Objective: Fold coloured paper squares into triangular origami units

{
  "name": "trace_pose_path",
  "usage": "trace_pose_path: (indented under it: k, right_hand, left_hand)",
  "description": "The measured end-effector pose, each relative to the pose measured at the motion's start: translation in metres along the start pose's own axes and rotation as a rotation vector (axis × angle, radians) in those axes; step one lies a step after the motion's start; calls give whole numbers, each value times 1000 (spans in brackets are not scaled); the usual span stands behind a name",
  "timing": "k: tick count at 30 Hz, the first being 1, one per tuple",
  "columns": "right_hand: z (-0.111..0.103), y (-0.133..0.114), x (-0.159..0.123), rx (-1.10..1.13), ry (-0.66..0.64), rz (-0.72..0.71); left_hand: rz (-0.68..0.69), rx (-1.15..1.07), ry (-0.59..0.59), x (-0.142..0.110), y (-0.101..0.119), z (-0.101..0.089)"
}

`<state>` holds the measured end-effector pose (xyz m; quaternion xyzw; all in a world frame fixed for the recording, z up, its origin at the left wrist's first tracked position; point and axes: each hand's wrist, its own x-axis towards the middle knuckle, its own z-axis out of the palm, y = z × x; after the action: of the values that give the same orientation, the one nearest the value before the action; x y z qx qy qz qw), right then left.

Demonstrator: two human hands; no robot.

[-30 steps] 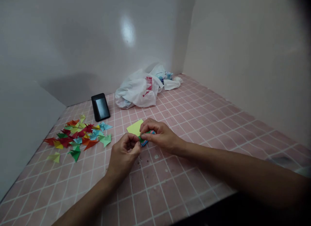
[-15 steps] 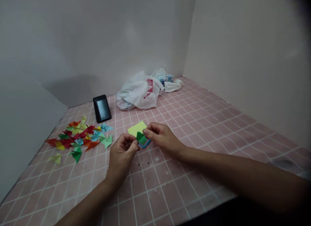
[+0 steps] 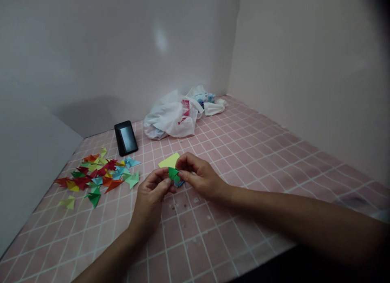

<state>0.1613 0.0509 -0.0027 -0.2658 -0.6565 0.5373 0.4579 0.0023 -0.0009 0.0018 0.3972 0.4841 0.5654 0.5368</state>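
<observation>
A small folded green paper [image 3: 173,174] is noted near the centre of the frame, slightly left of and below the middle, raised between both hands. Its left side is pinched between the thumb and fingers of the left hand [image 3: 152,189], which are closed on it with no visible gap. Its right edge is met by the thumb and bent fingers of the right hand [image 3: 201,178]; the fingertips are drawn close together there, but how firmly the paper is gripped by them cannot be told.

Just behind the green paper, a yellow sheet [image 3: 167,160] is seen lying flat, partly covered by the hands. Below the green paper, a blue edge [image 3: 179,184] is partly exposed; the rest is hidden.

At the left of the frame, a loose cluster of folded paper pieces [image 3: 112,168] in red, orange, yellow, green and light blue is spread on the pink tiled-pattern surface [image 3: 243,147]. Above the cluster, a black device [image 3: 126,139] with a lit screen is propped at a tilt. At upper centre, a crumpled white plastic bag [image 3: 170,116] with red print is recorded near the wall [image 3: 106,51].
</observation>
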Motion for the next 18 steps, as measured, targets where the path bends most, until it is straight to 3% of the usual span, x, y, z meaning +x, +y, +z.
trace_pose_path:
  k: [13, 18]
  right_hand:
    - [0, 4, 3, 159, -77, 73]
    - [0, 2, 2, 103, -97, -61]
  left_hand:
    - [-94, -63, -100, 1, 0, 0]
    - [-99, -174, -90, 2, 2, 2]
